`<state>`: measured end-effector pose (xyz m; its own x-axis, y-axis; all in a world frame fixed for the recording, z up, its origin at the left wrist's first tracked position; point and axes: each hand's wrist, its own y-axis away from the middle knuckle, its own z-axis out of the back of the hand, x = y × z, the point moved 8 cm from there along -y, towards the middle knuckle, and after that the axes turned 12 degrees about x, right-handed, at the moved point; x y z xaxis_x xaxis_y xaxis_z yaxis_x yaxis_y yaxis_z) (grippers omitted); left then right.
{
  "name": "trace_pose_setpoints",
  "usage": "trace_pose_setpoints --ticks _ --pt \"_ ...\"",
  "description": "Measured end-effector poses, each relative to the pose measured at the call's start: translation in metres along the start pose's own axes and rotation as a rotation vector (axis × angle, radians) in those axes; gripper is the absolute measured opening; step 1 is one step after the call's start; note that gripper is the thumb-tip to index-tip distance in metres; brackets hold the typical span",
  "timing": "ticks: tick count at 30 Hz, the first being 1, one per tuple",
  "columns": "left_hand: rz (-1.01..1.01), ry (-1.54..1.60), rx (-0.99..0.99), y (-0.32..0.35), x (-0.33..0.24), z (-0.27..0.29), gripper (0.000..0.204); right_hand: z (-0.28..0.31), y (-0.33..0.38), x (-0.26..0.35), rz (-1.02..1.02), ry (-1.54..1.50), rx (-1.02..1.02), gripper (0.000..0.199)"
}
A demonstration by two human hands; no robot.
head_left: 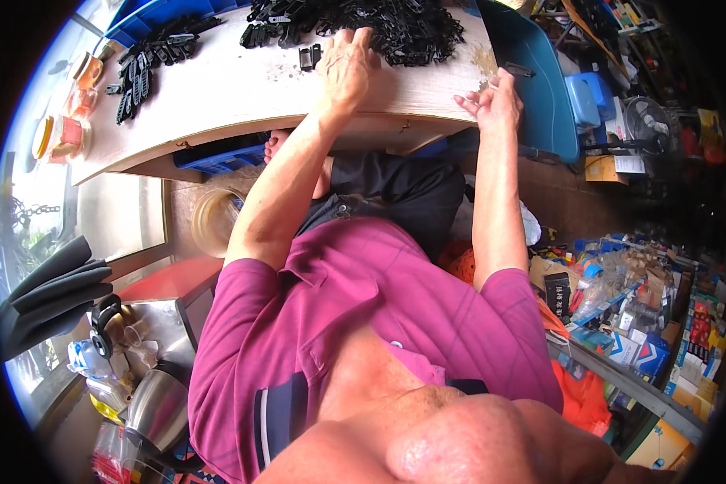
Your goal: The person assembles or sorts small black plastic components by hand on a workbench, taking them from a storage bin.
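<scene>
Two hands at work: both reach onto a pale wooden counter point(242, 89), seen from above the person's head.
Left hand point(345, 68): palm down, fingers spread and slightly curled, lying on the near edge of a heap of black plastic clips point(395, 28); whether a clip is pinched under the fingertips cannot be told.
Right hand point(492, 101): at the counter's right edge, palm turned up, fingers loosely open and curled, nothing visibly held.
Heap of clips: far centre of the counter, spreading toward the right, touching the left hand.
Paired clips point(310, 56): a small black piece just left of the left hand, apart from the heap.
Sorted clips point(141, 73): a second group laid in rows on the far left of the counter, well apart from both hands.
Blue bin point(540, 89): beside the counter's right end, just beyond the right hand.
Blue tray point(157, 12): at the far left corner, behind the sorted clips.
Jars point(60, 133): orange-lidded containers along the counter's left end.
Kettle point(157, 411): steel, lower left, well below the counter.
</scene>
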<state>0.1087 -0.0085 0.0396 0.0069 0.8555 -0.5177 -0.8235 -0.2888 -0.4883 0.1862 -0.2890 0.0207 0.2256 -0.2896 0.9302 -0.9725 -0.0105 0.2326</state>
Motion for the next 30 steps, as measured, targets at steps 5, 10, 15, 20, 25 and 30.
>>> trace_pose_setpoints --ticks 5,10,15,20,25,30 --pt "-0.044 -0.037 0.172 -0.011 -0.007 -0.011 0.035 -0.027 0.008 -0.024 -0.016 0.012 0.151 0.029" --pt "-0.082 -0.109 0.143 -0.006 -0.011 -0.007 0.03 -0.048 0.015 -0.038 -0.017 0.037 0.262 0.027" --pt "-0.079 -0.042 0.104 -0.004 -0.01 -0.004 0.03 -0.059 0.02 -0.044 -0.017 0.103 0.314 0.026" --pt "-0.037 0.195 -0.059 -0.004 0.003 0.006 0.032 -0.082 0.033 -0.05 -0.045 0.083 0.398 0.022" --pt "0.086 0.67 0.015 0.009 0.021 -0.006 0.039 -0.109 0.046 -0.058 -0.067 0.141 0.502 0.019" --pt "0.327 1.414 0.262 0.028 0.01 -0.025 0.042 -0.125 0.051 -0.065 -0.026 0.158 0.613 0.028"
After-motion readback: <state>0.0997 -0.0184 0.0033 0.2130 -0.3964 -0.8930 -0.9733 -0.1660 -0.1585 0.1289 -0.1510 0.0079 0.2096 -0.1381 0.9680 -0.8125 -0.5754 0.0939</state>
